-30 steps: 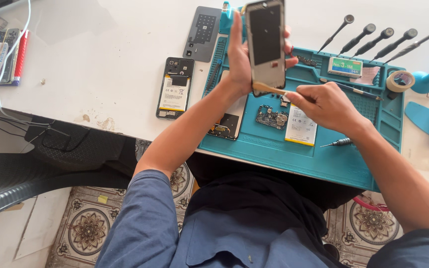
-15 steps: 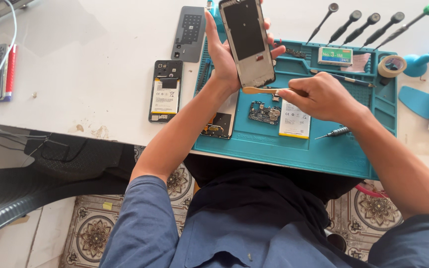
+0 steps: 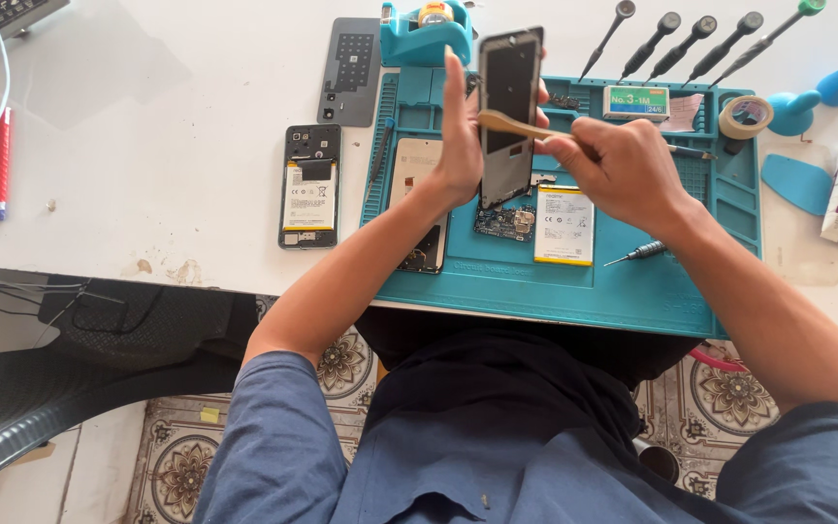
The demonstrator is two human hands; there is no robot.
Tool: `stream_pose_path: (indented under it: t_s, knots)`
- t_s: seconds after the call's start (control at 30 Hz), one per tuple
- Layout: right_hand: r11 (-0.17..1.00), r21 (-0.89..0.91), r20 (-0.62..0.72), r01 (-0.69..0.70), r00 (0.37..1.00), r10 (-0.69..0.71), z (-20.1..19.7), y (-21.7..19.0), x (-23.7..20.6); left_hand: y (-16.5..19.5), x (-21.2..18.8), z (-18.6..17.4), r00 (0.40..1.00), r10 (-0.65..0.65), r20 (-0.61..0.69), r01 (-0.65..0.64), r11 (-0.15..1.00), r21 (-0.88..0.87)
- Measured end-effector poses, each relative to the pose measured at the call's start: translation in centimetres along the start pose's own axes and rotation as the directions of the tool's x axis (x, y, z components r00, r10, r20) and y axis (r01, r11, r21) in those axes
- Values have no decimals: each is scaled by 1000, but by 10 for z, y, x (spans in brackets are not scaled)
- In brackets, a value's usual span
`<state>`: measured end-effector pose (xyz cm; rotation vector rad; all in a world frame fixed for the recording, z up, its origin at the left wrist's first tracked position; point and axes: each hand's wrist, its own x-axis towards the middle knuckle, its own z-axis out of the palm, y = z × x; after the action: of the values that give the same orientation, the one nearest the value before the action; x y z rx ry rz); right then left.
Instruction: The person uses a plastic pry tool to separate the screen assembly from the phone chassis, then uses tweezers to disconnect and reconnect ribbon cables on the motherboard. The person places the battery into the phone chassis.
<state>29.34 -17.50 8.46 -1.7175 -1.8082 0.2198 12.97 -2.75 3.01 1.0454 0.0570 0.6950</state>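
Two hands meet above the teal work mat (image 3: 497,281) at upper centre of the frame: the left hand (image 3: 458,146) grips a phone frame (image 3: 508,112) upright by its edge, while the right hand (image 3: 623,170) pinches a tan wooden stick (image 3: 516,124) laid across its dark face. Cleaning or prying along the panel seems underway. Continuing likely calls for a steady grip and light, even pressure.

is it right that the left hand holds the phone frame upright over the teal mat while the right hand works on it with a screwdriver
Not quite: in the head view the right hand holds a tan flat stick, not a screwdriver. The left hand does hold the phone frame upright over the teal mat.
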Motion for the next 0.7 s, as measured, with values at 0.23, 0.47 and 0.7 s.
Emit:
stream_pose_path:
  t_s: [0.23, 0.47, 0.7]
  knots:
    - [996, 91, -186, -8, 982, 25, 5, 13, 0, -16, -11, 3, 986, -120, 113, 110, 990, 88]
    - [999, 51, -267, -15, 963, 28, 3, 21, 2, 8, -11, 0, 998, 49, 35, -48, 999, -23]
    - [990, 137, -248, -11, 968, 45, 12, 12, -2, 14, -15, 1, 998, -21, 54, 13, 989, 147]
